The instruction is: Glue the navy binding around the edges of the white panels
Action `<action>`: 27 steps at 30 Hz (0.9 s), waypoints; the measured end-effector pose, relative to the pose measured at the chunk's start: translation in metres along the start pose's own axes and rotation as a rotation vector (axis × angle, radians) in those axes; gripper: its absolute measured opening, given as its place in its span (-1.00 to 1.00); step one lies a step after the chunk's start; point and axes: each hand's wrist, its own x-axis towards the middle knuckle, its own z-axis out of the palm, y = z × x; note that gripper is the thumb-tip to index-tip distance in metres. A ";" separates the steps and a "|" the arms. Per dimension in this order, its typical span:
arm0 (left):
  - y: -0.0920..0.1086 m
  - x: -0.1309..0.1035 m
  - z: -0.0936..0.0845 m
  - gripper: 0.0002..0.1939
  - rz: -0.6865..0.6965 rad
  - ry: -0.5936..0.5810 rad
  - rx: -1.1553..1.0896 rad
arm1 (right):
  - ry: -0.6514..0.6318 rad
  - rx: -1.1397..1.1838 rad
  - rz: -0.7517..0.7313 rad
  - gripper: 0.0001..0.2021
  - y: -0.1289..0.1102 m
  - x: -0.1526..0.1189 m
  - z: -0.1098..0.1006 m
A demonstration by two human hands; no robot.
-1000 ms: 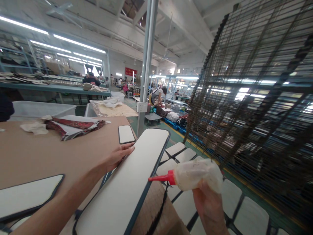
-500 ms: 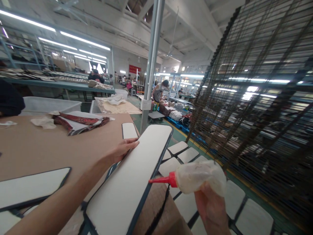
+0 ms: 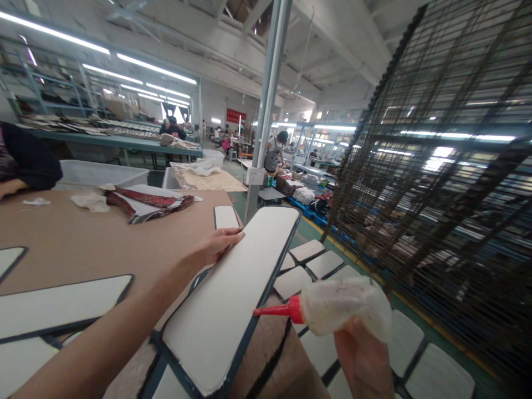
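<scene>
- Shifting since the earliest frame, the red nozzle (image 3: 272,311) is edging nearer the long panel's close end, which is now coming into sight.
- Brown table (image 3: 83,244): it is spreading out at left, with a whitish tub (image 3: 95,173) standing behind; its contents are staying hidden.
- Long panel (image 3: 241,277): it is tilting between the hands, right of the brown table, seemingly light and stiff; its long sides are probably offering the best hold, away from the nozzle.
- Squeeze bottle (image 3: 344,305): it is lying nearly level, its cloudy wall looking soft and perhaps slippery, so the round body is suiting a gentle hold; how full is unclear.
- Left hand (image 3: 220,244): it is closing narrowly on the panel's left edge.
- Right hand (image 3: 359,343): it is cupping the bottle from below.
- Nozzle: its tip is meeting the dark rim.
</scene>
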 end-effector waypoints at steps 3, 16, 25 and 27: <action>0.001 0.001 -0.001 -0.60 0.009 0.007 -0.001 | -0.033 -0.019 0.010 -0.49 0.001 -0.004 0.000; 0.005 0.004 -0.006 -0.67 0.024 0.044 0.002 | -0.148 -0.009 0.185 -0.52 0.023 -0.016 -0.037; 0.009 0.005 -0.008 -0.57 0.050 0.137 0.027 | -0.116 0.008 0.220 -0.63 0.029 -0.032 -0.046; 0.008 0.002 -0.006 -0.51 0.051 0.143 0.039 | -0.093 0.030 0.164 -0.70 0.015 -0.018 -0.029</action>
